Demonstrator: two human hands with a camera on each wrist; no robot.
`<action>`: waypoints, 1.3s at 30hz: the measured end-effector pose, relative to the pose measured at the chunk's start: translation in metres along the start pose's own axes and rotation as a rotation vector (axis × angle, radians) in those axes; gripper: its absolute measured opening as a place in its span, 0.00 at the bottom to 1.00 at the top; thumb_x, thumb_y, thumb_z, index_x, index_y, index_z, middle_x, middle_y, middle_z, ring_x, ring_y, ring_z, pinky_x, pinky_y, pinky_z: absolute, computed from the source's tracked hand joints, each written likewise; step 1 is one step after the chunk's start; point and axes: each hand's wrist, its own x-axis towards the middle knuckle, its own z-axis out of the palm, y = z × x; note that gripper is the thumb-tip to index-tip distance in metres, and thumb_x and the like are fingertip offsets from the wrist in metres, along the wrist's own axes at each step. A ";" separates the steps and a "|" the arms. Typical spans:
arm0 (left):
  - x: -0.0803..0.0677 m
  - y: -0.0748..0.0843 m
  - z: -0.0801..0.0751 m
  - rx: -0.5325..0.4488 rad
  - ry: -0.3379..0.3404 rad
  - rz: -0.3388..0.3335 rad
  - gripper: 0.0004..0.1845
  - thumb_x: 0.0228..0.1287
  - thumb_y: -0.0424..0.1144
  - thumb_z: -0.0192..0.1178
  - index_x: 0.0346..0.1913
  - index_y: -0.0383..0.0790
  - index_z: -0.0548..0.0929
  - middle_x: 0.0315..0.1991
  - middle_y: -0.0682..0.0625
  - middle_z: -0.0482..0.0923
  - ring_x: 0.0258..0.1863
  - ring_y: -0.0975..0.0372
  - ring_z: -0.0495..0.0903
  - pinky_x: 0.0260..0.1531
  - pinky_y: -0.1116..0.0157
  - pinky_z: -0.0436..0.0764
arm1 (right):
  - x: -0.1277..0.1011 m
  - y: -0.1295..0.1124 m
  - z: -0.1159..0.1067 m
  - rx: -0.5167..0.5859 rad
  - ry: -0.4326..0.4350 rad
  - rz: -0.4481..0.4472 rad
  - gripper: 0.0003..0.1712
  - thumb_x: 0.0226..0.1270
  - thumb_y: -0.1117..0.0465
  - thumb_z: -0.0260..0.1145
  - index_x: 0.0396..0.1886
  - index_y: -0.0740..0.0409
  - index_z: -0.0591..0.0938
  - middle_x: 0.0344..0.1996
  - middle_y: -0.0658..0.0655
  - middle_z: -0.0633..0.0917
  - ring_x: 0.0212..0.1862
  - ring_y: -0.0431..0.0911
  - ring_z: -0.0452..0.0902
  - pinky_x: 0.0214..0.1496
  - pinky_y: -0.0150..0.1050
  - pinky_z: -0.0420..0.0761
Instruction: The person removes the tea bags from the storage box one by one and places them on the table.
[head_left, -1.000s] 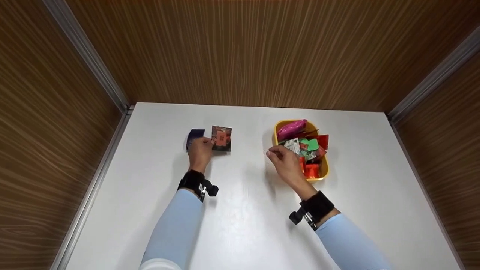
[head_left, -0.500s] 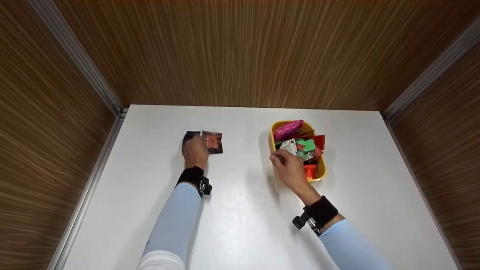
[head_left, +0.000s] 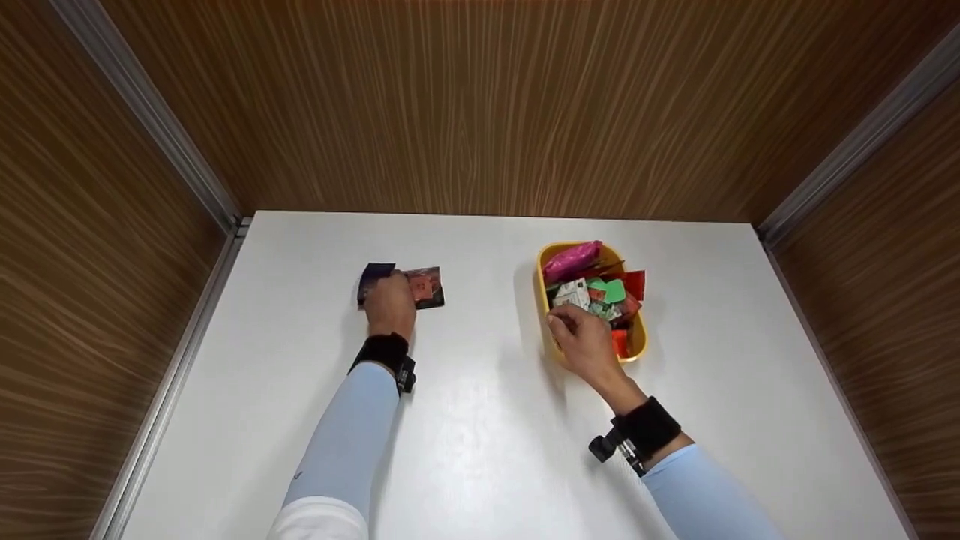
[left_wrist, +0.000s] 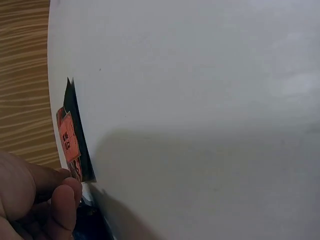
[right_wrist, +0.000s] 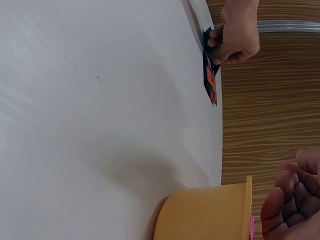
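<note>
Meanwhile, the left hand (head_left: 390, 304) rests with curled fingers on two flat foil packets lying side by side on the white counter (head_left: 480, 450) — a dark blue one (head_left: 372, 274) and a dark packet with an orange label (head_left: 427, 286), just touching. Well apart, the right hand (head_left: 581, 341) hovers over the near end of the yellow plastic tub (head_left: 541, 279) of mixed snack packets, fingers loosely bent, holding nothing visible.
</note>
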 end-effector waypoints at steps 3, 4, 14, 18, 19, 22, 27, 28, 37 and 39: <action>0.000 0.005 -0.002 0.001 0.014 0.008 0.12 0.74 0.28 0.53 0.45 0.25 0.86 0.36 0.31 0.88 0.36 0.38 0.89 0.34 0.41 0.87 | -0.001 0.004 -0.006 -0.006 0.008 0.006 0.08 0.75 0.62 0.69 0.46 0.62 0.89 0.37 0.58 0.91 0.38 0.48 0.83 0.41 0.38 0.81; 0.000 0.008 -0.003 0.005 0.011 0.010 0.12 0.74 0.28 0.53 0.46 0.25 0.86 0.36 0.31 0.88 0.36 0.38 0.89 0.34 0.41 0.87 | -0.001 0.006 -0.009 -0.015 0.010 0.011 0.09 0.76 0.61 0.69 0.46 0.61 0.89 0.38 0.58 0.91 0.39 0.48 0.83 0.42 0.39 0.81; -0.039 0.050 -0.001 -0.195 0.015 0.102 0.06 0.70 0.35 0.68 0.44 0.35 0.87 0.41 0.39 0.88 0.42 0.42 0.88 0.41 0.45 0.86 | 0.005 0.032 -0.047 -0.086 0.083 0.096 0.11 0.78 0.59 0.65 0.46 0.61 0.89 0.39 0.60 0.90 0.40 0.49 0.82 0.41 0.37 0.76; -0.059 0.070 0.003 -0.314 -0.028 0.147 0.09 0.70 0.35 0.69 0.49 0.36 0.88 0.45 0.40 0.88 0.46 0.46 0.87 0.48 0.49 0.84 | 0.009 0.035 -0.053 -0.146 0.065 0.114 0.11 0.78 0.60 0.64 0.48 0.63 0.88 0.40 0.62 0.90 0.42 0.53 0.83 0.45 0.44 0.79; -0.063 0.074 0.004 -0.338 -0.038 0.159 0.09 0.70 0.36 0.69 0.50 0.36 0.87 0.46 0.40 0.88 0.47 0.47 0.86 0.49 0.50 0.84 | 0.010 0.035 -0.054 -0.170 0.057 0.117 0.12 0.78 0.60 0.64 0.48 0.64 0.87 0.40 0.63 0.90 0.42 0.54 0.84 0.46 0.46 0.80; -0.075 0.086 0.007 -0.389 -0.069 0.186 0.10 0.71 0.36 0.69 0.51 0.38 0.87 0.46 0.42 0.87 0.47 0.48 0.85 0.49 0.51 0.83 | 0.013 0.032 -0.055 -0.269 0.026 0.126 0.14 0.78 0.59 0.64 0.50 0.66 0.86 0.39 0.64 0.89 0.42 0.56 0.83 0.46 0.52 0.81; -0.088 0.099 0.013 -0.400 -0.120 0.223 0.11 0.71 0.38 0.69 0.53 0.40 0.87 0.46 0.44 0.86 0.47 0.50 0.84 0.49 0.54 0.82 | 0.019 0.024 -0.052 -0.402 -0.064 0.207 0.19 0.76 0.51 0.68 0.49 0.65 0.84 0.36 0.63 0.86 0.38 0.57 0.81 0.40 0.52 0.77; -0.090 0.101 0.014 -0.399 -0.132 0.229 0.11 0.72 0.38 0.69 0.53 0.41 0.87 0.46 0.45 0.86 0.47 0.51 0.84 0.49 0.55 0.82 | 0.020 0.023 -0.050 -0.416 -0.089 0.229 0.21 0.74 0.49 0.69 0.49 0.65 0.83 0.36 0.63 0.86 0.38 0.56 0.80 0.39 0.51 0.76; -0.097 0.108 0.021 -0.426 -0.204 0.281 0.13 0.72 0.38 0.68 0.55 0.40 0.86 0.46 0.44 0.86 0.46 0.51 0.84 0.48 0.55 0.82 | 0.025 0.024 -0.040 -0.335 -0.163 0.255 0.28 0.66 0.57 0.75 0.58 0.71 0.79 0.46 0.71 0.87 0.50 0.60 0.82 0.53 0.53 0.80; -0.097 0.109 0.021 -0.428 -0.202 0.286 0.13 0.72 0.38 0.68 0.56 0.40 0.85 0.46 0.43 0.86 0.46 0.52 0.84 0.47 0.55 0.83 | 0.026 0.025 -0.040 -0.295 -0.155 0.236 0.23 0.66 0.60 0.75 0.56 0.69 0.82 0.41 0.66 0.86 0.47 0.58 0.80 0.49 0.49 0.79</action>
